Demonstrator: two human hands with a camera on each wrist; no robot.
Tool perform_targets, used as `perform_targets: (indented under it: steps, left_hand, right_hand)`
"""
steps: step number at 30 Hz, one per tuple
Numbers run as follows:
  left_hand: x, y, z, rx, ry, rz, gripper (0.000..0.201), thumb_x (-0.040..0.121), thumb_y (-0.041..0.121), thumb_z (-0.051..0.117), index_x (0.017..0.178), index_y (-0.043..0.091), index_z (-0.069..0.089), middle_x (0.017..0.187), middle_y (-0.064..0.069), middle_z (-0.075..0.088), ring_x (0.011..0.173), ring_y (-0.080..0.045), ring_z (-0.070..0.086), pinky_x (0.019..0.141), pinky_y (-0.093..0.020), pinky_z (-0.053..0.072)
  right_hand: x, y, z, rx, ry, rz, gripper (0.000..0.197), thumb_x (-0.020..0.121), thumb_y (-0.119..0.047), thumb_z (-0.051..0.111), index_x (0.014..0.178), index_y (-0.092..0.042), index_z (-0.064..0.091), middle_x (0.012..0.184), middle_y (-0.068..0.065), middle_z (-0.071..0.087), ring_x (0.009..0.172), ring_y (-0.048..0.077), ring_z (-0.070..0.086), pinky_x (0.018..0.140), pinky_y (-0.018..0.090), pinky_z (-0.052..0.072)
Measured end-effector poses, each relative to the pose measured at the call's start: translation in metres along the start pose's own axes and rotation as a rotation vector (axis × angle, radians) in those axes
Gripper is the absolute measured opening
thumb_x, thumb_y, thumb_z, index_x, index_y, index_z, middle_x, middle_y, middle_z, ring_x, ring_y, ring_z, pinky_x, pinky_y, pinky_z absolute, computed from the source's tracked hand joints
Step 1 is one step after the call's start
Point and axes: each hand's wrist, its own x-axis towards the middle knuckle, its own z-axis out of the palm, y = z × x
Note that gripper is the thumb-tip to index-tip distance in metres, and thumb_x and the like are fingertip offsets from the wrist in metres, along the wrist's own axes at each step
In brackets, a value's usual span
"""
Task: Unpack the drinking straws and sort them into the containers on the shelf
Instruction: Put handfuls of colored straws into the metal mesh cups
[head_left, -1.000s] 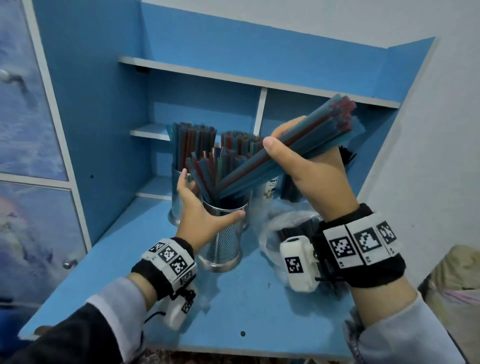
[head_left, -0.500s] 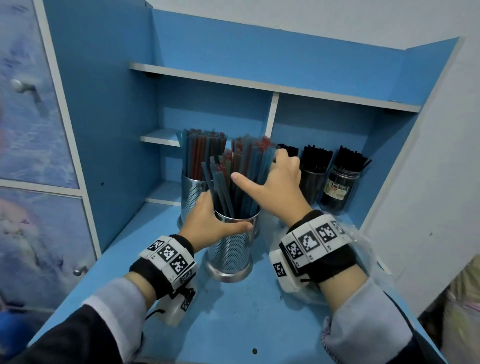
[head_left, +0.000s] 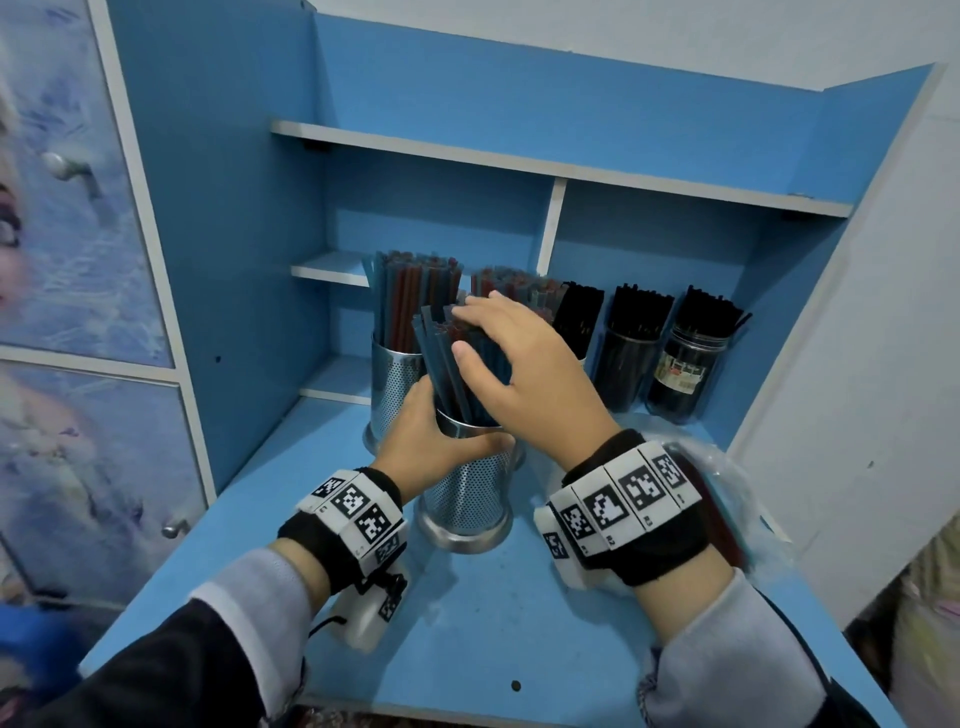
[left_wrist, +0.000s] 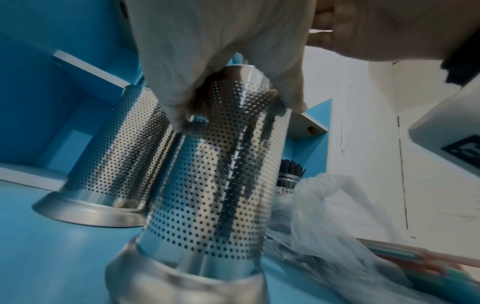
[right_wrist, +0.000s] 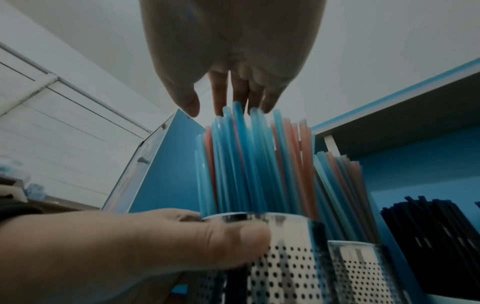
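Observation:
A perforated steel cup (head_left: 470, 499) (left_wrist: 215, 185) (right_wrist: 288, 257) stands at the front of the blue shelf board, full of blue and red straws (head_left: 447, 364) (right_wrist: 249, 164). My left hand (head_left: 431, 441) (right_wrist: 155, 242) grips the cup near its rim. My right hand (head_left: 511, 364) (right_wrist: 233, 92) lies flat over the straws, its straight fingers touching their top ends. A clear plastic bag (head_left: 727, 499) (left_wrist: 337, 222) with more coloured straws lies to the right, partly under my right wrist.
A second steel cup (head_left: 392, 379) and a third batch of coloured straws (head_left: 519, 288) stand behind. Three jars of black straws (head_left: 644, 343) line the back right. Shelf boards (head_left: 519, 166) hang above; a cupboard door (head_left: 78, 260) is on the left, a white wall on the right.
My right hand brought a bundle of straws down into the front cup, let go of it, and now rests flat on the straw tops. The left hand kept its grip on the cup.

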Motion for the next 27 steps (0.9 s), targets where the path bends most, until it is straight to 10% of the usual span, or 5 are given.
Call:
perform_targets:
  steps: [8, 14, 17, 20, 27]
  left_hand:
    - [-0.032, -0.005, 0.022, 0.163, 0.341, -0.094, 0.098, 0.055, 0.053, 0.089, 0.127, 0.02, 0.03, 0.123, 0.003, 0.029, 0.119, -0.011, 0.029, 0.101, -0.024, 0.029]
    - [-0.05, 0.01, 0.036, 0.224, 0.39, 0.206, 0.051, 0.071, 0.029, 0.08, 0.096, 0.019, 0.036, 0.1, 0.002, 0.034, 0.093, -0.011, 0.034, 0.087, -0.018, 0.033]
    - [-0.05, 0.022, 0.052, 0.131, 0.238, 0.365, 0.034, 0.079, 0.015, 0.074, 0.087, 0.021, 0.041, 0.082, 0.012, 0.037, 0.073, -0.004, 0.038, 0.069, -0.012, 0.033]
    - [-0.043, 0.033, 0.075, 0.081, 0.061, 0.406, 0.031, 0.08, 0.006, 0.072, 0.087, 0.023, 0.047, 0.077, 0.01, 0.042, 0.069, -0.005, 0.043, 0.065, -0.013, 0.034]
    - [-0.017, 0.041, 0.117, 0.29, -0.298, 0.091, 0.022, 0.096, 0.019, 0.056, 0.113, 0.03, 0.066, 0.139, -0.006, 0.038, 0.136, -0.026, 0.033, 0.116, -0.038, 0.024]
  right_hand:
    - [-0.032, 0.02, -0.035, 0.102, 0.325, -0.01, 0.02, 0.092, -0.012, 0.06, 0.111, -0.008, 0.063, 0.109, 0.002, 0.061, 0.107, 0.016, 0.056, 0.096, 0.032, 0.045]
    - [-0.083, 0.075, -0.065, -0.114, -0.113, 0.381, 0.013, 0.091, -0.021, 0.058, 0.085, -0.014, 0.067, 0.085, -0.001, 0.066, 0.085, 0.017, 0.059, 0.08, 0.034, 0.047]
    - [-0.112, 0.103, -0.066, -0.286, -0.436, 0.674, 0.024, 0.096, -0.037, 0.052, 0.092, -0.018, 0.065, 0.095, 0.001, 0.067, 0.094, 0.022, 0.061, 0.077, 0.03, 0.044]
    - [-0.137, 0.122, -0.058, -0.361, -0.601, 0.847, 0.042, 0.098, -0.047, 0.046, 0.125, -0.018, 0.057, 0.126, 0.006, 0.062, 0.121, 0.025, 0.053, 0.1, 0.033, 0.041]
    - [-0.159, 0.131, -0.036, -0.37, -0.598, 0.923, 0.059, 0.096, -0.041, 0.052, 0.15, -0.028, 0.031, 0.144, 0.015, 0.049, 0.135, 0.033, 0.04, 0.112, 0.04, 0.034]
